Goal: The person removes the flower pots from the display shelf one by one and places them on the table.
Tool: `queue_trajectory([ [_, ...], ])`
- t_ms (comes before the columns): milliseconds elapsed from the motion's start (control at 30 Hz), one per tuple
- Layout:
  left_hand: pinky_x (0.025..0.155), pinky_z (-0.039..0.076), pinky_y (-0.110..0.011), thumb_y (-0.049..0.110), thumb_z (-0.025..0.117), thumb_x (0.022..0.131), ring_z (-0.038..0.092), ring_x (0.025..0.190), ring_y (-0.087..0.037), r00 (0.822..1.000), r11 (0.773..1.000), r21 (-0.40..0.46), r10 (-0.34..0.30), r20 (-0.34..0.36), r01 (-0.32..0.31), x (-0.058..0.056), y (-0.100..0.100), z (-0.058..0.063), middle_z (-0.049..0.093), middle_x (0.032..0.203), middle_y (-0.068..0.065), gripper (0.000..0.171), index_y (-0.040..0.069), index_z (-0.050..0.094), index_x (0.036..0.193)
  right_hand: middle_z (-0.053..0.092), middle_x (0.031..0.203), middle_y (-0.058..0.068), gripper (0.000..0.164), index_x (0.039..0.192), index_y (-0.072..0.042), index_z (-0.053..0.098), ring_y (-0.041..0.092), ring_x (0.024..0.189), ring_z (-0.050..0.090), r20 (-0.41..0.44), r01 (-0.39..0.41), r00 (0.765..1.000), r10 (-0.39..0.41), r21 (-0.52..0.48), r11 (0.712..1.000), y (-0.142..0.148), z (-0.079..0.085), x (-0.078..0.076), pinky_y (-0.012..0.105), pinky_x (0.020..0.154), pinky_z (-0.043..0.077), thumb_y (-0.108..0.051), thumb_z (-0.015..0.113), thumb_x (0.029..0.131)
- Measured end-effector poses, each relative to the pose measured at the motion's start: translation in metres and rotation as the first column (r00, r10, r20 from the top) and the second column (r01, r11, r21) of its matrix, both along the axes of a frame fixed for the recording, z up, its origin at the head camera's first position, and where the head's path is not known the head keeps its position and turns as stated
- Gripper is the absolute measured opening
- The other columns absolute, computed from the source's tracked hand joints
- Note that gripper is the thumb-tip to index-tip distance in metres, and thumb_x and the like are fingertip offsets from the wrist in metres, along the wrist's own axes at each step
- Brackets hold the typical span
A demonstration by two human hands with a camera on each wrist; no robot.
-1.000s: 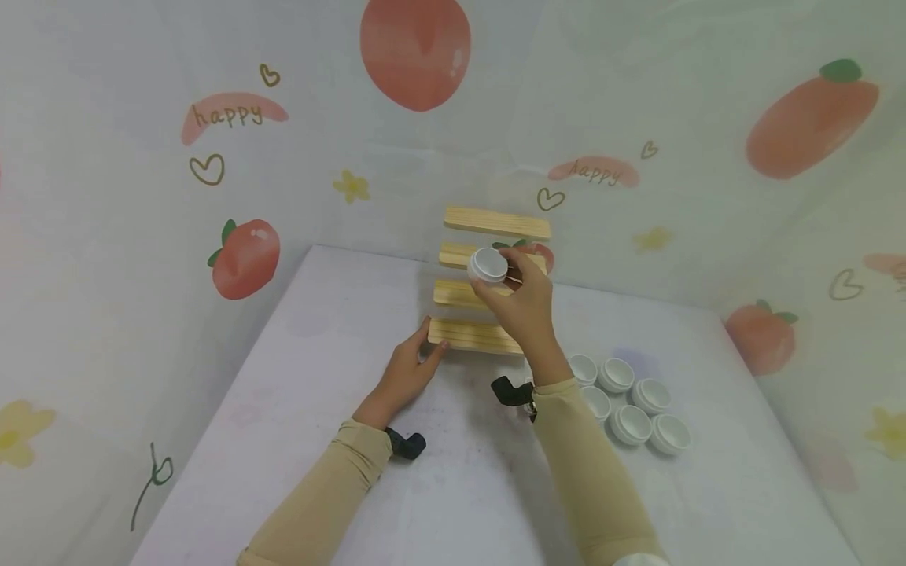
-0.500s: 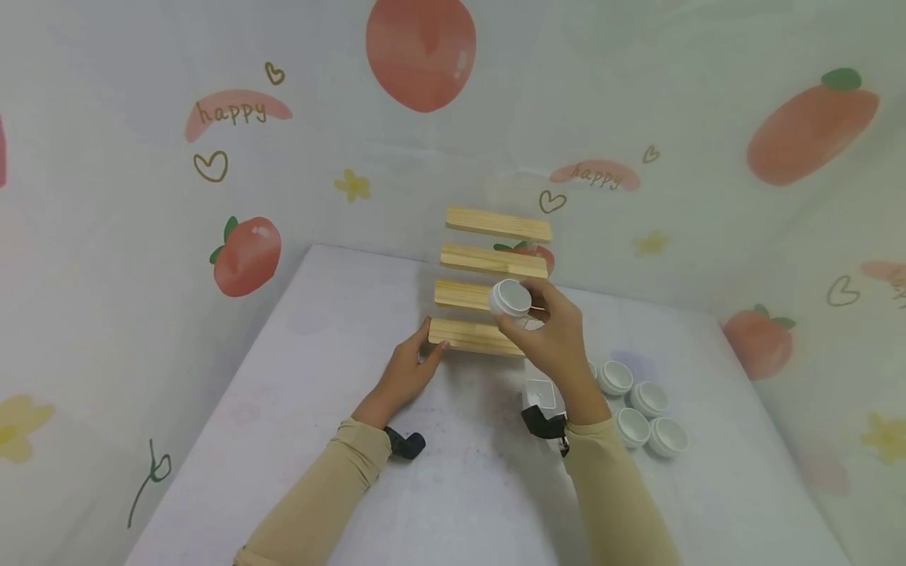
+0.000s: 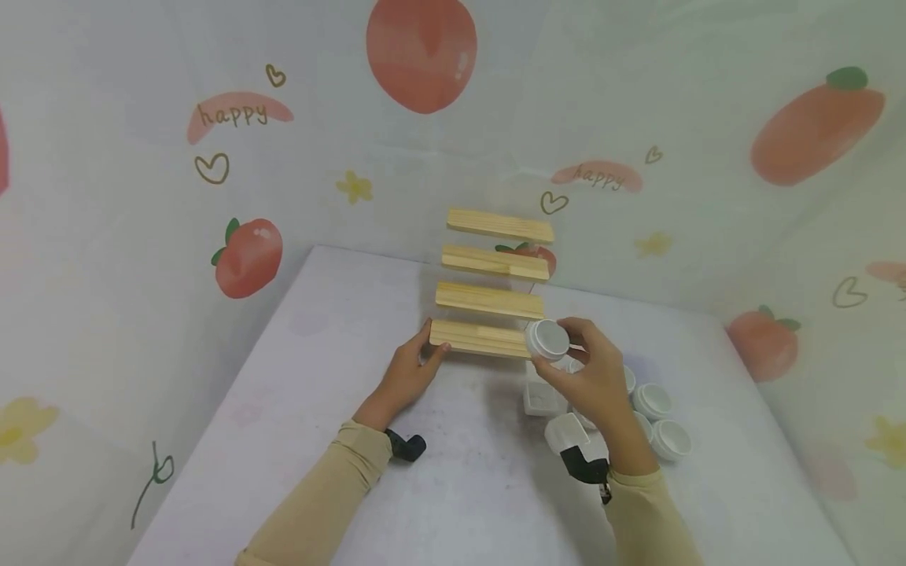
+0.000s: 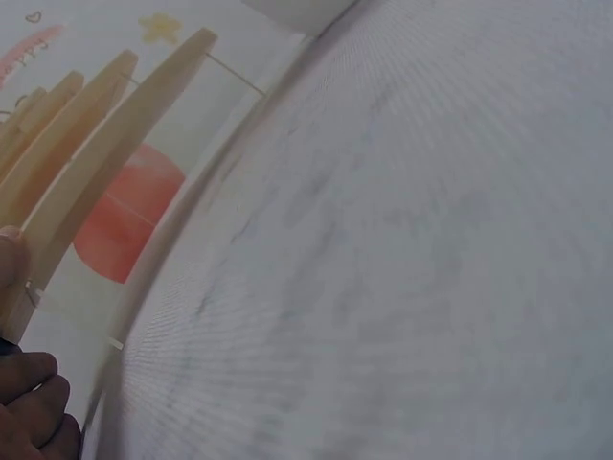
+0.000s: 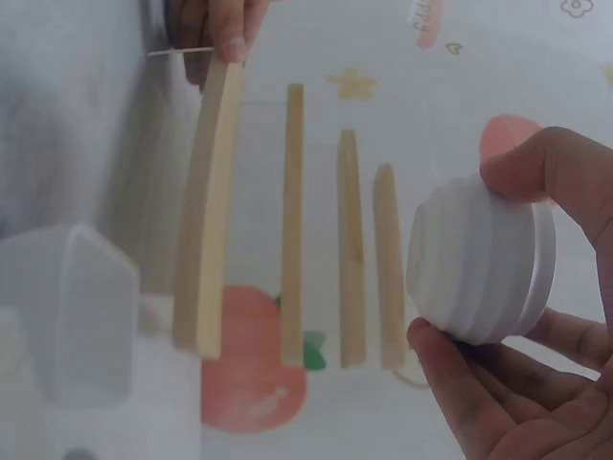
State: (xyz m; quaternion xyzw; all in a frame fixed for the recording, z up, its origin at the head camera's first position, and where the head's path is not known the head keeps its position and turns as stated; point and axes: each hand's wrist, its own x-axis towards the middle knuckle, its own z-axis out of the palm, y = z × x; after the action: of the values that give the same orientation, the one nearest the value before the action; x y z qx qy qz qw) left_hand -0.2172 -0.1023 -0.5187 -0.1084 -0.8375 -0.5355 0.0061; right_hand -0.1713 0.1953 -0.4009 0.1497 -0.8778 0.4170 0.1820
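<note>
A tiered rack with pale wooden slats (image 3: 488,300) stands at the back of the table, its slats rising in steps. My left hand (image 3: 406,371) holds the left end of the lowest slat (image 3: 474,338), thumb on its front edge. My right hand (image 3: 593,373) grips a small round white bowl (image 3: 548,339) with a stepped side, held up by the right end of that slat. In the right wrist view, thumb and fingers hold the bowl (image 5: 479,261) from opposite sides, and the slats (image 5: 292,230) show beyond it. The left wrist view catches the slats (image 4: 105,144) and a few fingertips.
Several more round white bowls (image 3: 671,440) stand on the table (image 3: 439,487) at the right, partly behind my right forearm. Square-shaped white pots (image 3: 543,399) stand nearer the middle. A printed cloth wall (image 3: 318,141) rises close behind the rack.
My right hand has carried the white bowl down and to the right, from in front of the upper slats to the lowest slat's right end. My left hand has kept its place.
</note>
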Motion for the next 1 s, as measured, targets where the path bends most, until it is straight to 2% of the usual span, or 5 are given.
queue_trajectory([
  [167, 0.133, 0.025, -0.047, 0.054, 0.055, 0.108, 0.023, 0.163, -0.029, 1.0, 1.0, -0.007, -0.005, -0.003, 0.005, 0.0, 0.002, 0.001, 0.023, 0.175, -0.017, 0.087, 0.001, 0.022, 0.168, 0.073, 0.118, 0.007, 0.058, 0.126, -0.004, 0.065, 0.008, 0.108, 0.066, 0.02, 0.039, 0.999, -0.04, 0.06, 0.997, 0.021, -0.011, 0.016, 0.002, 0.09, 0.051, -0.01, 0.095, 0.077],
  [400, 0.132, 0.028, -0.049, 0.057, 0.055, 0.108, 0.025, 0.163, -0.031, 1.0, 1.0, -0.015, 0.01, 0.003, -0.01, 0.0, 0.001, -0.001, 0.024, 0.175, -0.016, 0.088, 0.003, 0.021, 0.169, 0.071, 0.119, 0.009, 0.059, 0.126, -0.002, 0.064, 0.007, 0.109, 0.064, 0.059, 0.07, 0.996, -0.073, 0.049, 0.996, 0.043, -0.024, 0.036, 0.004, 0.093, 0.052, -0.006, 0.095, 0.076],
  [633, 0.132, 0.029, -0.05, 0.058, 0.055, 0.107, 0.025, 0.163, -0.031, 1.0, 1.0, -0.003, 0.008, 0.003, -0.008, -0.001, -0.001, -0.004, 0.024, 0.175, -0.016, 0.089, 0.003, 0.022, 0.169, 0.07, 0.122, 0.009, 0.063, 0.129, -0.001, 0.063, -0.009, 0.11, 0.058, 0.07, 0.139, 0.987, -0.144, 0.078, 0.987, 0.057, -0.034, 0.056, 0.0, 0.094, 0.048, -0.006, 0.096, 0.076],
  [867, 0.131, 0.029, -0.051, 0.059, 0.055, 0.107, 0.025, 0.163, -0.03, 1.0, 1.0, 0.015, 0.005, 0.011, -0.005, -0.001, -0.001, -0.005, 0.023, 0.176, -0.014, 0.09, 0.004, 0.021, 0.169, 0.07, 0.123, 0.006, 0.063, 0.129, -0.005, 0.064, -0.007, 0.113, 0.059, 0.091, 0.219, 0.969, -0.231, 0.127, 0.967, 0.072, -0.041, 0.072, 0.0, 0.093, 0.048, -0.017, 0.098, 0.078],
  [1000, 0.132, 0.029, -0.051, 0.058, 0.055, 0.107, 0.024, 0.163, -0.031, 1.0, 1.0, 0.007, 0.004, 0.006, -0.004, -0.001, -0.001, -0.004, 0.023, 0.176, -0.014, 0.089, 0.004, 0.021, 0.169, 0.071, 0.123, 0.01, 0.062, 0.129, -0.003, 0.065, -0.012, 0.112, 0.057, 0.088, 0.226, 0.967, -0.238, 0.128, 0.966, 0.082, -0.045, 0.081, -0.001, 0.092, 0.048, -0.014, 0.098, 0.077],
])
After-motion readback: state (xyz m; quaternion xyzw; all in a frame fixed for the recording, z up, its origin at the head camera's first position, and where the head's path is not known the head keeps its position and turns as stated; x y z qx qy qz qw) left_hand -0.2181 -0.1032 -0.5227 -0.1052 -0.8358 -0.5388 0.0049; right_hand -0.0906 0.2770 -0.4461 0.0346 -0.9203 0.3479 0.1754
